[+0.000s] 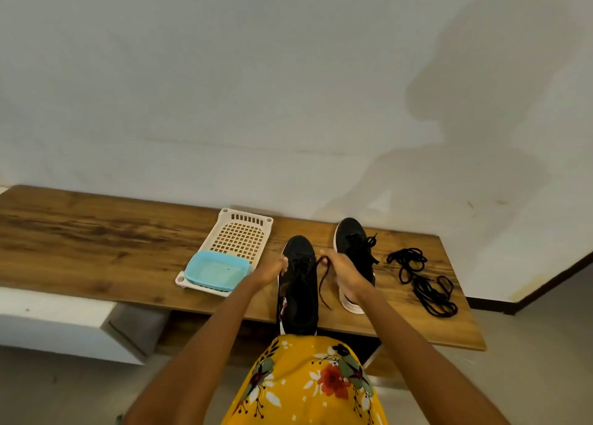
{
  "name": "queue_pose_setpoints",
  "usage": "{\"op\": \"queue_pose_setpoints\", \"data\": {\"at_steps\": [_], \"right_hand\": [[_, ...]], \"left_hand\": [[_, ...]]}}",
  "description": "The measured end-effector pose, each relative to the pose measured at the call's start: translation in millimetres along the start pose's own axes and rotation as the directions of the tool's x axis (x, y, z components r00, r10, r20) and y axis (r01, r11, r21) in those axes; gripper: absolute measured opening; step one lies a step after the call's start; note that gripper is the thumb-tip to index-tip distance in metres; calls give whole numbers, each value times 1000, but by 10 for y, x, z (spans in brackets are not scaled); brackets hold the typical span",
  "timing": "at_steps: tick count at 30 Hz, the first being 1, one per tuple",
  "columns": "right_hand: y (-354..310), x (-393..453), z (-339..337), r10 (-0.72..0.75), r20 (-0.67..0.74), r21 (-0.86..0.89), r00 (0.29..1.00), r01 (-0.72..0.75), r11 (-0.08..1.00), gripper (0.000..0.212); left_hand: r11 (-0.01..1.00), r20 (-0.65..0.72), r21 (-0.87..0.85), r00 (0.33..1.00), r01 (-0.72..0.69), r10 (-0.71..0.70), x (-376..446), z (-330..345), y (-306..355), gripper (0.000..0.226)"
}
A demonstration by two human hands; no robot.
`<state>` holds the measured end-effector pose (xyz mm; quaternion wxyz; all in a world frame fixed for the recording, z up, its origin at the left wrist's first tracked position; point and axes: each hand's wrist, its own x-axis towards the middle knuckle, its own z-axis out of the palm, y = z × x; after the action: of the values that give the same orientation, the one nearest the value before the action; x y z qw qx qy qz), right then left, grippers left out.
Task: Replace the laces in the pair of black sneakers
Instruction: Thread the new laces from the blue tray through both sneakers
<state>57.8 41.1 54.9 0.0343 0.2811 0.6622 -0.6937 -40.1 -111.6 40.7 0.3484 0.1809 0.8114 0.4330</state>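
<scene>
Two black sneakers stand on the wooden table. The near sneaker [298,283] lies lengthwise in front of me, its heel over the table's front edge. My left hand [272,270] grips its left side near the eyelets. My right hand [345,273] pinches a black lace [322,273] that loops up from this sneaker, with its free end trailing down toward the edge. The second sneaker [353,248], white-soled and laced, stands just right of it, partly behind my right hand. A loose pile of black laces [423,280] lies at the right.
A white perforated plastic tray [239,232] sits left of the sneakers, with a light blue container [218,272] in its near end. The table [96,232] backs onto a pale wall. My yellow floral clothing [308,383] fills the bottom centre.
</scene>
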Motion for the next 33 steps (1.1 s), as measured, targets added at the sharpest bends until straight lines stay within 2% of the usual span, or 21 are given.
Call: {"op": "queue_pose_setpoints", "data": {"at_steps": [2,4,6,8,11,14,16,18,20,22,25,27,28,30,31,33], "right_hand": [[-228,-87,-41,-78,51,276,996,61,959,40],[-446,-184,-45,-145,109,474,983,77,877,41],[-621,-289,4,-216,123,593,969,103,799,35],[-768,-397,49,-291,117,619,950,159,769,26],[-965,-501,98,-341,39,483,939,281,829,27],[-1120,-559,171,-284,-74,152,956,293,944,30],[-1226,-652,205,-336,22,-150,942,335,930,32],[-1276,-741,240,-367,188,-335,911,411,848,28],[-1292,-795,225,-388,259,-373,884,462,805,25],[-1291,-821,169,-411,290,-356,864,496,792,25],[-1294,-855,86,-368,401,-377,839,517,768,18],[-1321,-873,63,-294,483,-441,825,519,732,16],[-1343,-876,56,-267,505,-514,821,534,671,18],[-1394,-868,53,-257,520,-698,815,579,422,22],[-1409,-854,57,-289,513,-756,808,585,295,23],[-1398,-815,91,-403,486,-797,776,582,159,23]], "left_hand": [[992,-100,-110,993,-67,56,-94,-131,243,33],[973,-184,-186,978,-135,101,-198,-210,475,33],[962,-202,-209,970,-177,135,-292,-246,695,33],[949,-223,-211,957,-233,185,-377,-289,878,33],[931,-270,-95,909,-353,318,-545,-402,1142,36],[893,-205,147,870,-426,449,-678,-524,1409,38],[833,-166,311,837,-457,521,-714,-577,1561,42],[788,-153,375,806,-488,572,-711,-574,1642,44],[821,-164,325,827,-470,538,-736,-552,1655,39],[893,-154,122,880,-434,449,-764,-499,1607,46],[933,30,-178,946,-312,322,-805,-420,1471,63],[941,168,-252,947,-226,272,-815,-380,1371,69],[949,192,-239,947,-208,256,-806,-369,1340,70],[956,149,-181,955,-231,258,-753,-384,1328,59],[958,98,-143,960,-249,264,-725,-398,1335,47],[968,15,-41,968,-249,250,-676,-437,1353,29]]}}
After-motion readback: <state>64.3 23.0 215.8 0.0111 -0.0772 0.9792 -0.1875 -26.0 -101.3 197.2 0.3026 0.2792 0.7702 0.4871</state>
